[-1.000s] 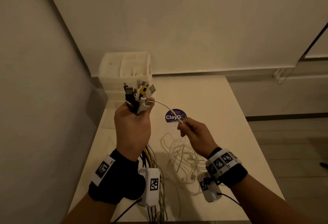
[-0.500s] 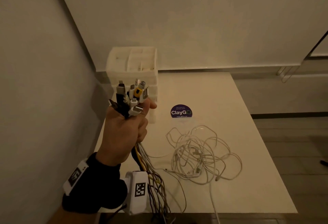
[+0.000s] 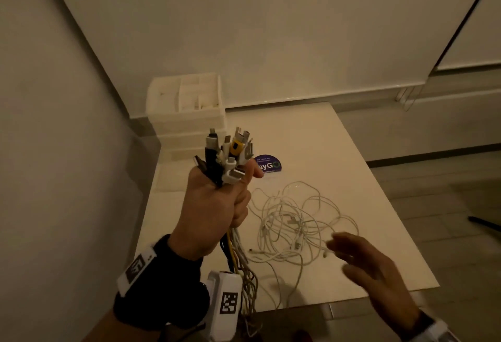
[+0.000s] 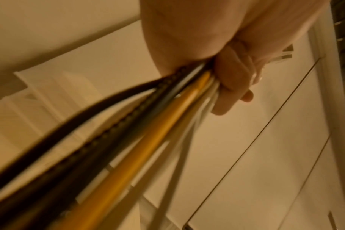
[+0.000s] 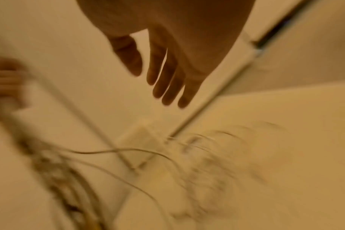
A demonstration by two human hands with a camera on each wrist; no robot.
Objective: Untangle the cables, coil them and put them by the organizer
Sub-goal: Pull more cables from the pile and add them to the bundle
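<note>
My left hand [image 3: 214,206] grips a bundle of cables [image 3: 227,152] upright above the table's left side, plug ends sticking out on top; black, yellow and white cords [image 4: 140,124] hang below the fist [image 4: 232,87]. A tangle of thin white cables [image 3: 295,222] lies loose on the white table [image 3: 311,135]. My right hand [image 3: 363,263] hovers over the tangle's near right side, fingers [image 5: 167,80] straight and spread, holding nothing. The white organizer [image 3: 187,108] stands at the table's far left corner.
A round purple sticker [image 3: 269,166] lies on the table behind the tangle. Walls close in on the left and behind. The table's near edge [image 3: 339,298] runs just under my right hand; floor shows to the right.
My right hand let go of the white cable it pinched a second ago, left the view, and has come back open over the tangle. The left hand keeps its grip on the bundle.
</note>
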